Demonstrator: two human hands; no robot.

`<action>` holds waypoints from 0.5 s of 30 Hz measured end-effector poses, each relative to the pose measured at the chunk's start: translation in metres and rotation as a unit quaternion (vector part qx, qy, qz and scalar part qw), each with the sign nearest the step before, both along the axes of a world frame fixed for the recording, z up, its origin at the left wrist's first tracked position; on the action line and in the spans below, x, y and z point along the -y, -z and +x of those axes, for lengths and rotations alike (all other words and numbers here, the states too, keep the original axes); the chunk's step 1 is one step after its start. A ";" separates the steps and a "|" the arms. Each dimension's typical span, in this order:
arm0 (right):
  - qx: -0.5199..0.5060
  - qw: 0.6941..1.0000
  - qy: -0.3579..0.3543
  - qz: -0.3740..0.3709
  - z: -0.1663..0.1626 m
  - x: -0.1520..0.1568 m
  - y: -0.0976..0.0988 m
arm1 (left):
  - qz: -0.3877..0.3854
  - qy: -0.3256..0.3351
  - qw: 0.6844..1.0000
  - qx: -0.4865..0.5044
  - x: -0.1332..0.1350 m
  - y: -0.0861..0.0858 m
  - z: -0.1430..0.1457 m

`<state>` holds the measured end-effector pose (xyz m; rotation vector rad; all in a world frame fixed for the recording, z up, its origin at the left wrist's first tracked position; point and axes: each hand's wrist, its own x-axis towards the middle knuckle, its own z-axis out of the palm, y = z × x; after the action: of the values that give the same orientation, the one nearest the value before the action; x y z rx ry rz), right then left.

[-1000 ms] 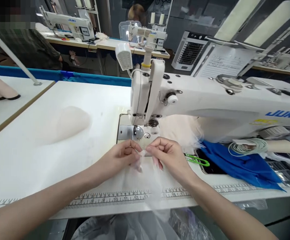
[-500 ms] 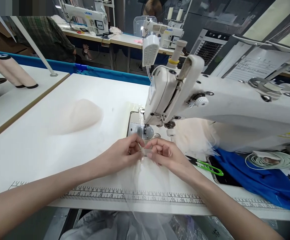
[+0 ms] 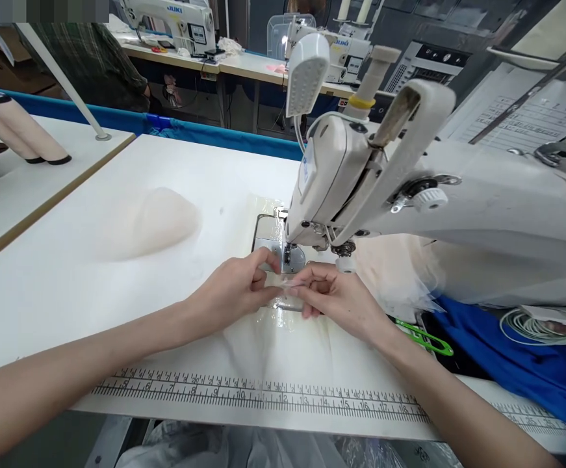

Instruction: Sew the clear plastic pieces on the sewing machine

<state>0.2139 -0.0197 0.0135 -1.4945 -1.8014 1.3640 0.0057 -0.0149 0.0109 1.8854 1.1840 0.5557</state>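
My left hand (image 3: 234, 286) is in front of the sewing machine's needle plate (image 3: 293, 259), fingers curled at a piece of sheer pale fabric (image 3: 288, 283). Its index fingertip is raised a little from the thumb. Beside it, my right hand (image 3: 338, 292) pinches the same fabric between thumb and fingers. Thin and see-through, the fabric hangs toward the table's front edge; its outline is hard to make out. The presser foot (image 3: 288, 252) of the white sewing machine (image 3: 336, 169) is just beyond my fingertips.
A sheer peach piece (image 3: 166, 224) lies on the left of the table. More peach tulle (image 3: 394, 266) is bunched under the machine arm. Green-handled snips (image 3: 426, 338), blue cloth (image 3: 497, 351) and a coiled cord (image 3: 546, 325) are at right. A printed ruler (image 3: 263, 393) runs along the front.
The view has shifted, with the machine looming larger at the right. My hands have moved slightly closer to the needle, and my left index fingertip has lifted away from the thumb.
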 end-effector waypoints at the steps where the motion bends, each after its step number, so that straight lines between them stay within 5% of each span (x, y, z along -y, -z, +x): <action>1: -0.010 1.000 0.000 0.017 0.000 0.001 0.002 | 0.001 -0.006 1.000 -0.010 0.000 0.002 0.000; 7: 0.001 0.987 -0.015 0.161 -0.005 0.007 0.013 | 0.043 0.023 0.999 0.012 0.003 0.008 0.000; 15: -0.020 0.974 -0.012 0.224 -0.008 0.012 0.017 | 0.186 -0.005 0.982 0.017 0.009 0.021 -0.003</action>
<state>0.2063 -0.0319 -0.0035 -1.1978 -1.9430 0.9050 0.0024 -0.0237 -0.0105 2.1719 1.1250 0.8602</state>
